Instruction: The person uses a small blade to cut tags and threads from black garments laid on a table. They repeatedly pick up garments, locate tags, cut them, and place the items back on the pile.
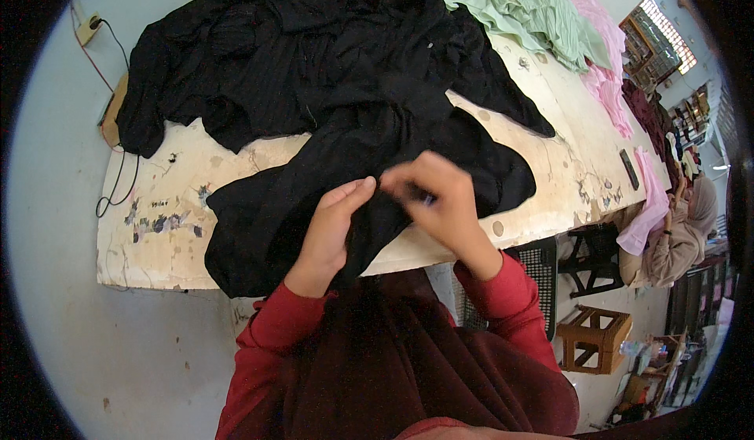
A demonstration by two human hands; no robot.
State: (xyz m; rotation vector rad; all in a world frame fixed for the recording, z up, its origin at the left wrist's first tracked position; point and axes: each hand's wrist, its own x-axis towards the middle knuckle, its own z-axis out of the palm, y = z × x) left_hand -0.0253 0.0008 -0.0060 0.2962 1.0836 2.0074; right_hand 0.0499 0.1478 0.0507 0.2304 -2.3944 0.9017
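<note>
A black garment lies spread over the near part of the table, under both of my hands. My left hand is closed, thumb and forefinger pinching a bit of the black cloth. Close to its fingertips, my right hand is curled with bent fingers, slightly smeared by motion. A small shiny spot shows inside its palm, but what it holds is too hidden to name. Farther back sits a large heap of black pleated clothes, close behind the garment.
Light green cloth and pink cloth lie at the table's far right. A dark slim object rests near the right edge. Beyond, a seated person handles pink fabric. A brown stool and a black crate stand below.
</note>
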